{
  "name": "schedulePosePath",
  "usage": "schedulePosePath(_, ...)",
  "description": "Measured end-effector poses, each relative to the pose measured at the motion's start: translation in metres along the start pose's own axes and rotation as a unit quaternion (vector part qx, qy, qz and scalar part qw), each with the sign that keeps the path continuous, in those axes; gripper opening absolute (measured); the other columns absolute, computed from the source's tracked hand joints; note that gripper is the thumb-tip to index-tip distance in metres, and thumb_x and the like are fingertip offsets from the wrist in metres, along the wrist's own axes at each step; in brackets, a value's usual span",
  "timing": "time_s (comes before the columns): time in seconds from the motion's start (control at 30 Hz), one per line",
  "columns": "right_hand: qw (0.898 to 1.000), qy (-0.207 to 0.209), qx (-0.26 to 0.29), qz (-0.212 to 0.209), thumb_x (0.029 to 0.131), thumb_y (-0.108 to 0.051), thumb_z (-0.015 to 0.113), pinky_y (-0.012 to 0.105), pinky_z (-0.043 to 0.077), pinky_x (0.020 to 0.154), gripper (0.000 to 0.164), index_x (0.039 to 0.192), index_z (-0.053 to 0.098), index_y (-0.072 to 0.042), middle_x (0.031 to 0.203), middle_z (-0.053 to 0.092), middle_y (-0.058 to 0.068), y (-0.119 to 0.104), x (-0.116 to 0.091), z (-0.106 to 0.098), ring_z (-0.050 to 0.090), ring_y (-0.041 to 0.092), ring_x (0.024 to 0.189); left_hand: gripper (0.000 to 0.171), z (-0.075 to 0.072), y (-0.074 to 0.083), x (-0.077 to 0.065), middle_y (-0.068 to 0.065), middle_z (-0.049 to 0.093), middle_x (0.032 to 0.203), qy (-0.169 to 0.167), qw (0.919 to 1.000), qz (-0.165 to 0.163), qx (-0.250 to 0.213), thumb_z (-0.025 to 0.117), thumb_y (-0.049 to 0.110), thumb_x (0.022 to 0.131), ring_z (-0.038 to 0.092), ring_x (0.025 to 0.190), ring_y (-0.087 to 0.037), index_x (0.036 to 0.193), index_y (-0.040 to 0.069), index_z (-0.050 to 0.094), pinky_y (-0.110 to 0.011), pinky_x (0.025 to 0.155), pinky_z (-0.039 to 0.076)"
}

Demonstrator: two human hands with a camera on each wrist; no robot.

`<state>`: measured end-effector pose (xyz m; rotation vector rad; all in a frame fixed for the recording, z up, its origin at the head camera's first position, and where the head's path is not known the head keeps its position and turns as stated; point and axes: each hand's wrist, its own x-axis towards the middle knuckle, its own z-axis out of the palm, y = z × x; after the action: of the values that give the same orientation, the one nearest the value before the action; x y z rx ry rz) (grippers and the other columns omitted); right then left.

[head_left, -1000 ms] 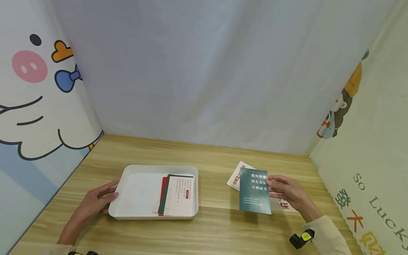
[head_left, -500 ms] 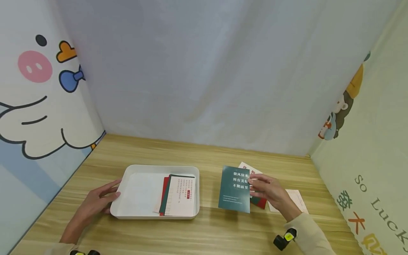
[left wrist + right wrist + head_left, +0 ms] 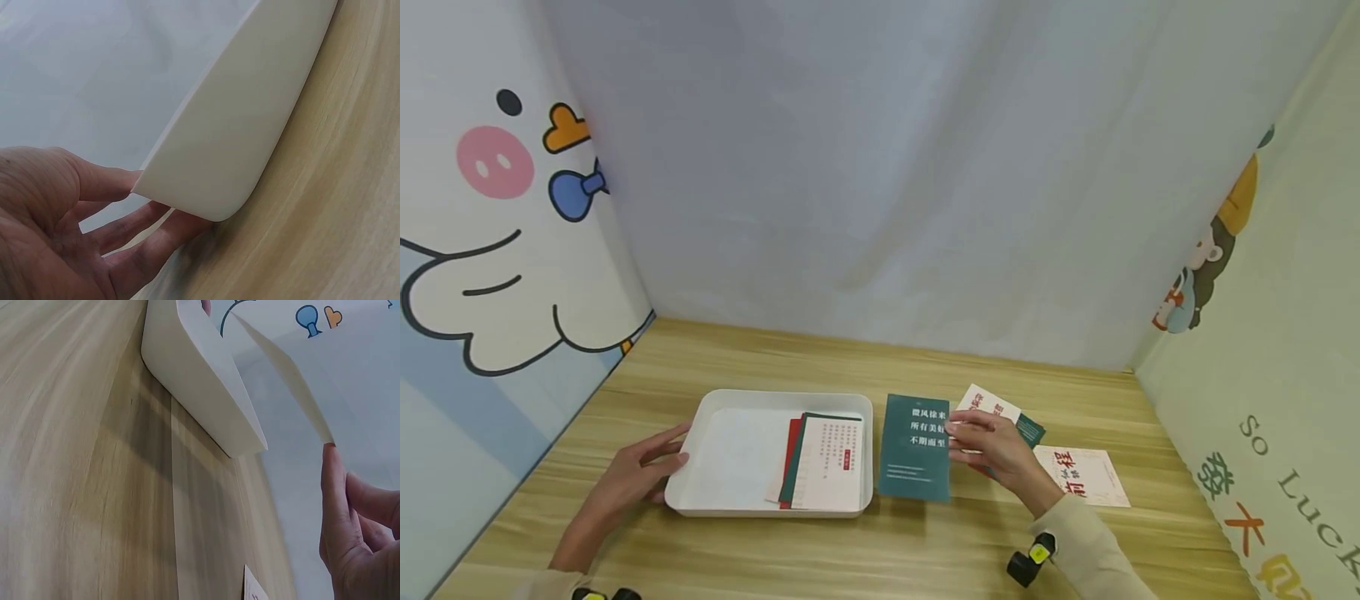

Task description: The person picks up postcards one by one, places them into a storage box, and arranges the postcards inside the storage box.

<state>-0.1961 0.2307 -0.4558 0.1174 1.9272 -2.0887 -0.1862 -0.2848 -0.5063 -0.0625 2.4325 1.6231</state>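
A white rectangular tray [image 3: 722, 511] stands on the wooden table, several cards [image 3: 827, 462] lying in its right half. My left hand [image 3: 628, 479] holds the tray's left end; in the left wrist view the thumb is at the rim and the fingers [image 3: 165, 240] reach under the wall. Between thumb and fingers, my right hand [image 3: 996, 450] pinches a dark green card [image 3: 913, 467] with white printed characters by its right edge. That card is raised above the table just right of the tray, and shows nearly edge-on in the right wrist view [image 3: 294, 378].
Behind and right of my right hand lie more cards: a white one with red characters [image 3: 988, 402], part of a green one [image 3: 1030, 429], and another white one [image 3: 1101, 479]. A pale curtain [image 3: 880, 208] closes the back; printed cloths hang at both sides.
My right hand has carried the green card leftward from over the other cards to beside the tray, uncovering more of them. The left hand keeps its hold; the head view has shifted slightly.
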Motion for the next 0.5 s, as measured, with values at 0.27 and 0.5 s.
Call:
schedulePosePath(0.27,1.0,-0.011,0.026,-0.008,0.101,0.0,0.066,0.031,0.063,0.078,0.026,0.126,0.066,0.006,0.09,0.072,0.0,0.006,0.01,0.025,0.073,0.011,0.08,0.065,-0.001,0.002,-0.001,-0.039,0.045,0.151,0.003,1.0,-0.003,0.002,0.061,0.017,0.107,0.07,0.093,-0.016,0.162,0.001,0.031,-0.035,0.067,0.06)
schedulePosePath(0.5,1.0,-0.001,0.014,-0.013,0.1,-0.002,0.068,0.033,0.063,0.077,0.038,0.133,0.059,0.014,0.089,0.073,0.0,0.012,0.022,0.049,0.072,0.012,0.079,0.065,0.001,0.003,-0.002,-0.038,0.047,0.151,0.009,0.9999,-0.004,0.004,0.063,0.018,0.106,0.069,0.095,-0.014,0.161,0.002,0.034,-0.034,0.067,0.06)
